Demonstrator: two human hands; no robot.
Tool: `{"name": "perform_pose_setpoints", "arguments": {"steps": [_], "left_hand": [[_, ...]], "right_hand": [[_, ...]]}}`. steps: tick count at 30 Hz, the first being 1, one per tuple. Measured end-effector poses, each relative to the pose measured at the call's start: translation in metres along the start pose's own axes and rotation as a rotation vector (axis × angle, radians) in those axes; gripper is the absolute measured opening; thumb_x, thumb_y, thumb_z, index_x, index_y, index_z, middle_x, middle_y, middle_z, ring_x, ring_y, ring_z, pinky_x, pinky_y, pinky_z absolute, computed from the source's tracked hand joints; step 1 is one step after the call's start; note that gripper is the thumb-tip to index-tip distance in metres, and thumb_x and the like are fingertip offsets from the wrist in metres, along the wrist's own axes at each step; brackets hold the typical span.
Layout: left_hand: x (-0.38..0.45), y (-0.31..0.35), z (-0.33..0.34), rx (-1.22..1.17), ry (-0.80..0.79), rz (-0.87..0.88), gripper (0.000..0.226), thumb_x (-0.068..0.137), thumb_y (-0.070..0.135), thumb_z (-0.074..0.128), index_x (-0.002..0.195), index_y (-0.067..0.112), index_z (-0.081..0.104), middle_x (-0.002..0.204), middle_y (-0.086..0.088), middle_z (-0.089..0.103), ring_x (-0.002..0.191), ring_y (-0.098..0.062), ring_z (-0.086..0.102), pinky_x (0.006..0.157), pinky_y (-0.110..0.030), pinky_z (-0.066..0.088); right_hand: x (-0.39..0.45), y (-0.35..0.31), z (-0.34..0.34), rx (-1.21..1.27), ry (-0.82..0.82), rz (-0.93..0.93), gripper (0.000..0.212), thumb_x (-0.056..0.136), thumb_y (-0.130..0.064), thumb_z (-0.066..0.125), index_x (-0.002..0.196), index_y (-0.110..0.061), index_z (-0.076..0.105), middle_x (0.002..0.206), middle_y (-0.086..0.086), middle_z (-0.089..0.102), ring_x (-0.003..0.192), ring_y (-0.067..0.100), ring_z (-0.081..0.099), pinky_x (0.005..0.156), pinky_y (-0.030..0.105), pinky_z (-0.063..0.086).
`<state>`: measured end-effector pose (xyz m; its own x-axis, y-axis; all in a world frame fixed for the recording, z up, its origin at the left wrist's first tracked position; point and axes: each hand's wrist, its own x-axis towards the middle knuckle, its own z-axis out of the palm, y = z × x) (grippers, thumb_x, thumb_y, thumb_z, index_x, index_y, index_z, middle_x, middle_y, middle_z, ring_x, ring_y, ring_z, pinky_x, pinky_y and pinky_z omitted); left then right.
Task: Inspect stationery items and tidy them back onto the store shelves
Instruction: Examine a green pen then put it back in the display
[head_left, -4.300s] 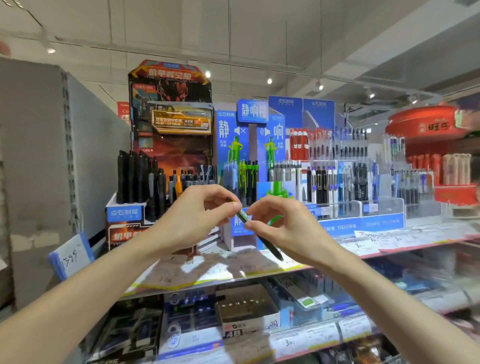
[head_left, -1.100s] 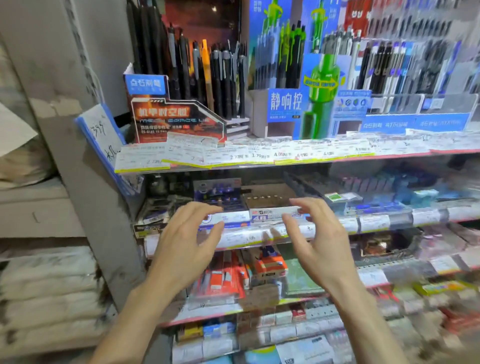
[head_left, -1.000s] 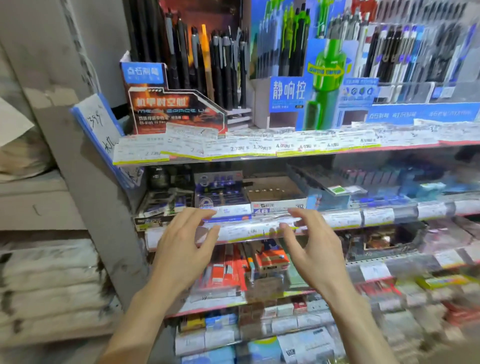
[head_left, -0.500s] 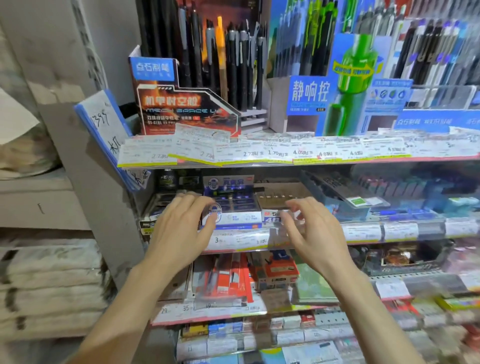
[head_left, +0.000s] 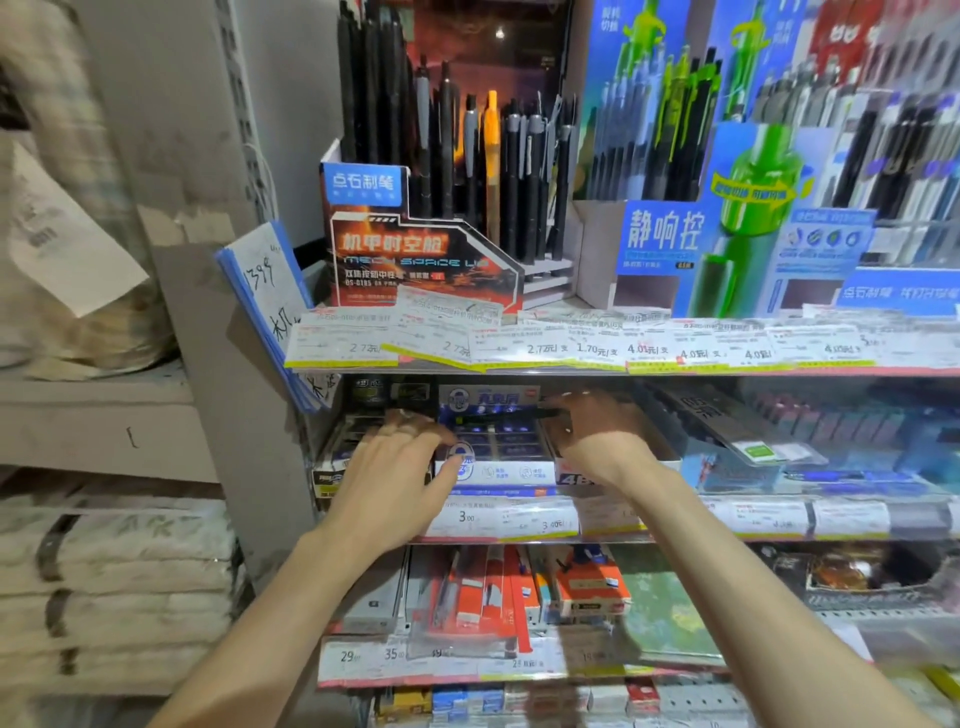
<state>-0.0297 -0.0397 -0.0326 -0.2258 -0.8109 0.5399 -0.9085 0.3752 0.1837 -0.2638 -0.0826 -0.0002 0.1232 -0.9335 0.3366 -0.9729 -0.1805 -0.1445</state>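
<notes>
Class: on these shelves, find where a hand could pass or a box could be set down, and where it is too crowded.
Passable: the gap under the top shelf's price tags, above the blue box, where the left hand and right hand reach in. Crowded: the pen display and green stand fill the top shelf; packets pack the shelf below. No bare patch shows.

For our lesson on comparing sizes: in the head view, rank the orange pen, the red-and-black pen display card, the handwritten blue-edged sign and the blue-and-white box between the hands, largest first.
1. Display card
2. Sign and box: look alike, and hands hide part of the box, so unranked
3. Orange pen
</notes>
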Motion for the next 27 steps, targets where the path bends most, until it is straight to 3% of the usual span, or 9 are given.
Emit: {"name": "perform_pose_setpoints", "arguments": {"steps": [7, 11, 17, 20, 23, 27], "left_hand": [[0.006, -0.006, 0.002, -0.048, -0.015, -0.021, 0.032, 0.094, 0.043, 0.052, 0.116, 0.026, 0.067, 0.117, 0.001, 0.069, 0.108, -0.023, 0.061, 0.087, -0.036, 0.049], [0.015, -0.006, 0.0, -0.069, -0.028, -0.044, 0.033, 0.094, 0.041, 0.052, 0.123, 0.028, 0.061, 0.12, 0.004, 0.066, 0.108, -0.02, 0.06, 0.082, -0.032, 0.047], [0.026, -0.007, -0.001, -0.07, -0.076, -0.029, 0.046, 0.095, 0.044, 0.053, 0.139, 0.034, 0.045, 0.128, 0.002, 0.057, 0.117, -0.023, 0.054, 0.089, -0.035, 0.05], [0.03, -0.003, 0.0, -0.112, -0.083, 0.032, 0.042, 0.095, 0.041, 0.055, 0.136, 0.031, 0.052, 0.125, 0.003, 0.058, 0.116, -0.021, 0.053, 0.091, -0.034, 0.047], [0.03, -0.002, 0.001, -0.139, -0.077, 0.096, 0.031, 0.095, 0.042, 0.056, 0.121, 0.026, 0.063, 0.115, 0.005, 0.064, 0.108, -0.02, 0.058, 0.084, -0.033, 0.047], [0.021, -0.001, -0.004, -0.198, -0.054, 0.168, 0.045, 0.09, 0.059, 0.048, 0.114, 0.027, 0.071, 0.108, 0.009, 0.071, 0.099, -0.016, 0.064, 0.082, -0.035, 0.052]], "right_hand": [[0.009, 0.005, 0.0, 0.041, -0.044, -0.025, 0.035, 0.098, -0.026, 0.049, 0.127, -0.036, 0.066, 0.124, 0.001, 0.069, 0.108, 0.025, 0.063, 0.078, 0.031, 0.052], [0.007, 0.01, -0.005, 0.092, -0.074, -0.055, 0.032, 0.1, -0.025, 0.051, 0.127, -0.031, 0.067, 0.133, -0.006, 0.064, 0.115, 0.021, 0.06, 0.088, 0.027, 0.049], [-0.017, 0.022, -0.006, 0.211, 0.028, -0.132, 0.024, 0.095, -0.019, 0.061, 0.117, -0.021, 0.072, 0.117, -0.002, 0.07, 0.1, 0.018, 0.065, 0.086, 0.027, 0.052], [-0.032, 0.023, -0.009, 0.258, 0.036, -0.137, 0.022, 0.096, -0.019, 0.061, 0.115, -0.018, 0.073, 0.11, -0.004, 0.072, 0.098, 0.016, 0.066, 0.084, 0.028, 0.052], [-0.047, 0.024, -0.012, 0.28, 0.031, -0.126, 0.024, 0.098, -0.025, 0.059, 0.116, -0.017, 0.073, 0.101, -0.007, 0.072, 0.087, 0.007, 0.066, 0.074, 0.018, 0.047], [-0.065, 0.029, -0.015, 0.308, 0.039, -0.121, 0.02, 0.097, -0.031, 0.06, 0.113, -0.025, 0.072, 0.102, -0.011, 0.07, 0.099, 0.013, 0.061, 0.086, 0.031, 0.048]]}}
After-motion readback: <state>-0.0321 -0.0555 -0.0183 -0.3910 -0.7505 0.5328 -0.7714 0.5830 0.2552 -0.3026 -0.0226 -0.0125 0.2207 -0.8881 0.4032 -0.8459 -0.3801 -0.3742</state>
